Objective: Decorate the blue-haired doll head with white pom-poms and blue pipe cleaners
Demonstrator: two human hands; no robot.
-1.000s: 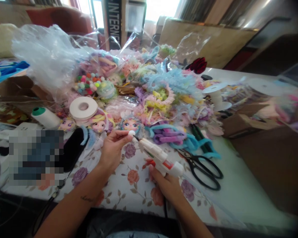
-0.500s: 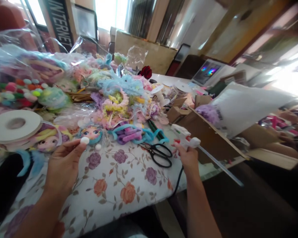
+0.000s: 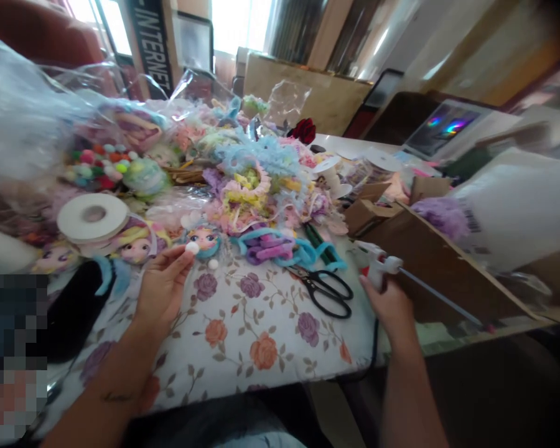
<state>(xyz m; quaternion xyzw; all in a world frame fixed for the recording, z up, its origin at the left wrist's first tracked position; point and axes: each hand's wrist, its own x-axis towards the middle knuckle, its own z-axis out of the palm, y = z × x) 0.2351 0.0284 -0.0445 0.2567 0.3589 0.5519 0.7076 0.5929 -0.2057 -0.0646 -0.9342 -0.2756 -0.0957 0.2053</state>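
My left hand (image 3: 164, 286) pinches a small white ball (image 3: 192, 249) between thumb and fingertips, above the floral tablecloth (image 3: 261, 317). Just behind it lies a doll face with blue hair (image 3: 204, 239), and a second white ball (image 3: 213, 264) rests on the cloth. At the right, my right hand (image 3: 391, 305) is wrapped round a white glue gun (image 3: 377, 261) with a long clear glue stick (image 3: 441, 297) sticking out of its back. Black-handled scissors (image 3: 329, 291) lie on the cloth between my hands, beside fuzzy blue and purple strips (image 3: 270, 246).
A ribbon roll (image 3: 70, 218) and a black object (image 3: 77, 311) sit at the left. Behind are heaped colourful trims (image 3: 252, 155), pompoms (image 3: 98, 167) and plastic wrapping (image 3: 18, 118). A cardboard box (image 3: 448, 267) stands at the right; a dark cord hangs near the table edge.
The view has swung left, so everything appears further right. My right hand has turned the glue gun slightly; my left hand still holds the white ball.
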